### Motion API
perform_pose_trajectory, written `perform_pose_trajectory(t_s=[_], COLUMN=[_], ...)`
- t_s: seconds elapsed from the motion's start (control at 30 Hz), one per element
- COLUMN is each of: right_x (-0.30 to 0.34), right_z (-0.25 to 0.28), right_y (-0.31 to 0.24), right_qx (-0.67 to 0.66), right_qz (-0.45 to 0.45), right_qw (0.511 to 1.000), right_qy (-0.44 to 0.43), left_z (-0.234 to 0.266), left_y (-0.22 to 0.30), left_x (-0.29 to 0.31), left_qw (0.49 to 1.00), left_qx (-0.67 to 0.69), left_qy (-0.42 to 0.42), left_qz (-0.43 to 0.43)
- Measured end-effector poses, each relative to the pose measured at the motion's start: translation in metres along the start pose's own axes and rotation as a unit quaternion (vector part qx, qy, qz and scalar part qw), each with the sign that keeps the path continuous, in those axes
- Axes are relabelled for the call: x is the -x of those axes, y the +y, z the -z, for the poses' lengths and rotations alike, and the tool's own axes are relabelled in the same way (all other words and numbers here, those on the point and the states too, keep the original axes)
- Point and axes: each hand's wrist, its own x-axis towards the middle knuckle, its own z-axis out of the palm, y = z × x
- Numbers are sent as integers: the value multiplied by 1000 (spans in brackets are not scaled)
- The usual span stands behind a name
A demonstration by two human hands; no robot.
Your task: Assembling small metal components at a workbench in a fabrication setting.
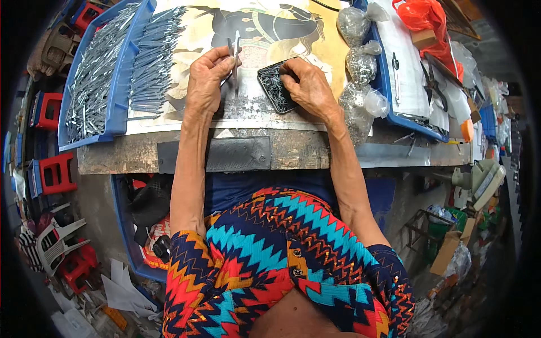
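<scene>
My left hand (209, 76) is closed in a pinch over the table, around a slim two-legged metal piece (236, 62), one leg bright and one darker. Its lower part passes behind my fingers, so its exact kind is unclear. To the right, my right hand (311, 87) dips its thumb and fingertips into a small black tray (280, 111). Many tiny dark metal pieces (273, 84), perhaps screws, fill that tray. Those fingertips are pressed together, and whatever they pinch is hidden.
At left, a blue bin (118, 127) holds many thin metal parts, with a heap of darker metal strips (151, 73) beside it. Knotted clear bags (360, 67) of small parts lie at right, near a blue tray (389, 110) with pliers (434, 87). A horse picture (265, 25) covers the tabletop.
</scene>
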Motion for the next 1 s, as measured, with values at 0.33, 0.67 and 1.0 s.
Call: perform_pose_trajectory(t_s=[0.33,0.67,1.0], right_x=[-3,-4,-5], right_z=[-12,-11,5], right_y=[0,0,-13], right_qx=[56,73,-214], right_qz=[19,30,-44], right_qw=[998,997,976], right_qy=[-13,2,-20], left_z=[-4,-12,-25], left_y=[-5,-9,-9], left_x=[2,7,10], left_qw=[971,978,980], left_qx=[198,130,88], left_qy=[-89,-103,-138], left_qz=[97,124,112])
